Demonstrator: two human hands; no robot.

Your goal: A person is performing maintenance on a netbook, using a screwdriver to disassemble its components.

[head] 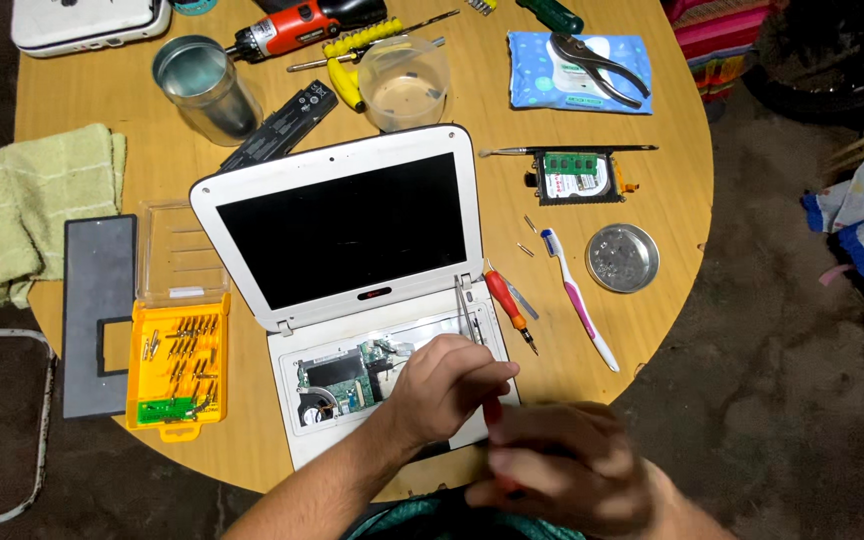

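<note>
Round and wooden, the bench (602,120) carries a white laptop (352,260), its base opened to show the circuit board (352,372). Over that base the left hand (447,385) pinches tweezers (467,310), while the blurred right hand (567,465) grips a red-handled tool (493,412) just beside it.

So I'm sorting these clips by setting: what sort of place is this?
Probably a home repair spot, not a proper shop: a round wooden table on a bare floor, an opened white laptop, a yellow bit case and pliers.
</note>
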